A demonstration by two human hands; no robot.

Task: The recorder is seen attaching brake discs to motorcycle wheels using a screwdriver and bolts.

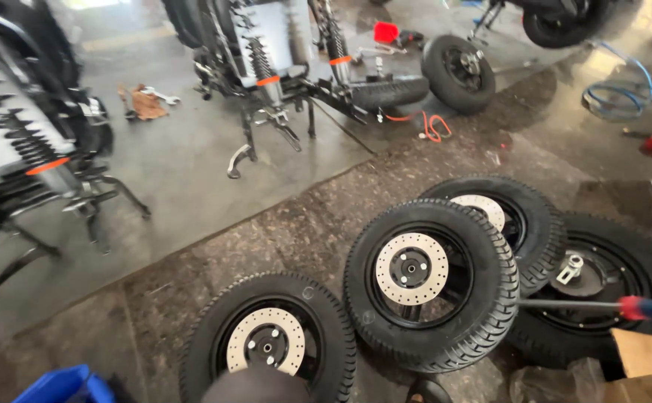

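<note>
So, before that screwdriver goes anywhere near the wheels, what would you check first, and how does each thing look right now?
1. Hand on the screwdriver: cannot tell; only a blurred sliver shows at the right edge.
2. Screwdriver tip: ok; it points at the tilted wheel, near its tyre.
3. Tilted wheel settled: ok; it leans on the wheel behind and the hub wheel.
4. Brake disc on the tilted wheel: ok; facing up, unobstructed.
5. Near wheel: ok; lying flat on the floor.
6. Other hand: cannot tell; not seen.
</note>
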